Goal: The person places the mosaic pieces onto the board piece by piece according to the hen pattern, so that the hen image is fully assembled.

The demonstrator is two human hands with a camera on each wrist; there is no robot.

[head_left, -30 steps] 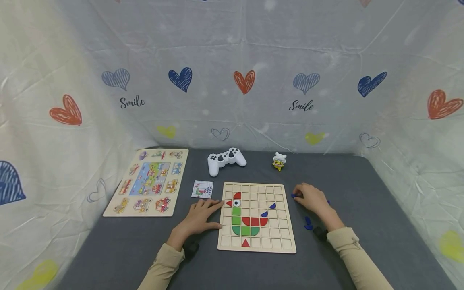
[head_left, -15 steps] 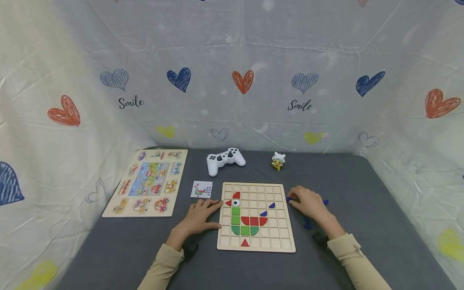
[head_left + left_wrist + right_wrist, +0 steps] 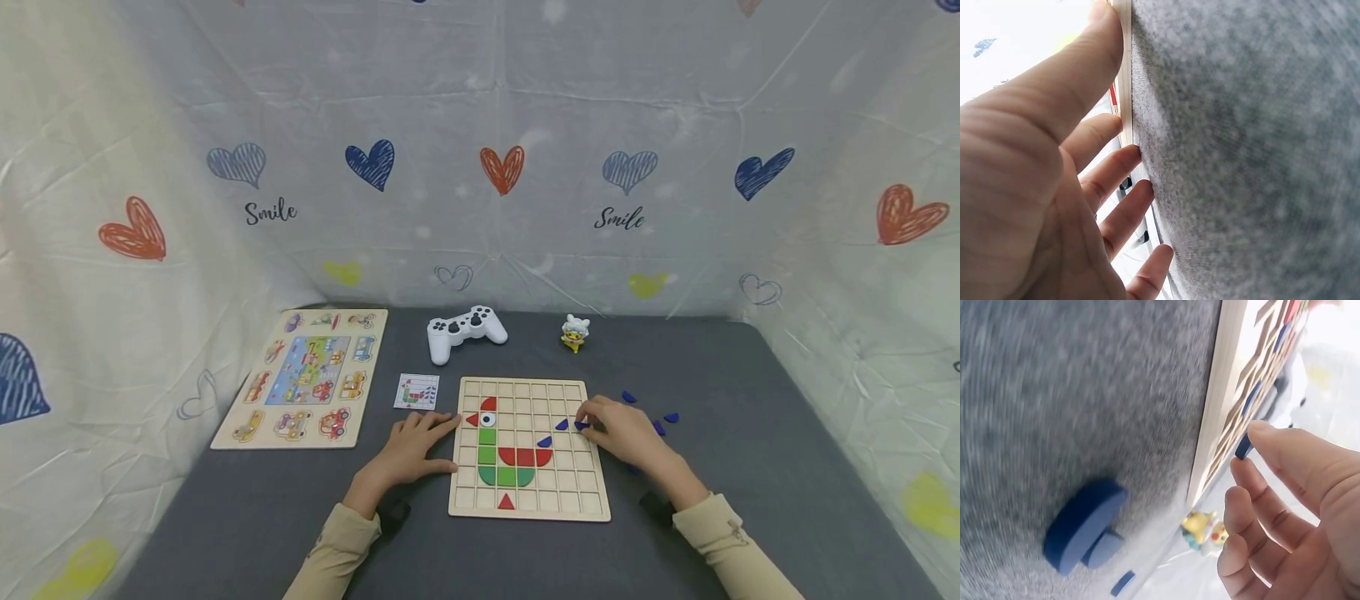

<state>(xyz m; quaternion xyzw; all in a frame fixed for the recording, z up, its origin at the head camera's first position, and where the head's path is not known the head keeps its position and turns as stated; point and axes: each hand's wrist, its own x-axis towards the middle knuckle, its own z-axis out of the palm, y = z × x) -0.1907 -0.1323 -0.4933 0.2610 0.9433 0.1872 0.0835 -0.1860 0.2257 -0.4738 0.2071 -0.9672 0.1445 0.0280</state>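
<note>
A wooden grid board [image 3: 529, 517] lies mid-table, bearing red, green and blue pieces and a round eye piece [image 3: 487, 420] in a bird-like pattern. My left hand [image 3: 407, 451] rests against its left edge, thumb and fingers spread; the left wrist view shows the thumb touching the board's side [image 3: 1124, 75]. Above the right part of the grid, my right hand [image 3: 624, 429] pinches a small blue piece [image 3: 1243, 447] between thumb and index finger. Two blue pieces sit on the board just left of it, one of them a blue piece [image 3: 562, 425] in the nearer cell.
Several loose blue pieces [image 3: 629, 397] lie on the dark table right of the board, one partly hidden by my right hand. A pattern card [image 3: 417, 391], a vehicle puzzle board [image 3: 300, 450], a white game controller [image 3: 467, 332] and a small figurine [image 3: 575, 332] stand behind or left.
My right hand has moved left from the table beside the board to over its right columns, carrying a blue piece. The loose blue pieces are more exposed. My left hand stays put.
</note>
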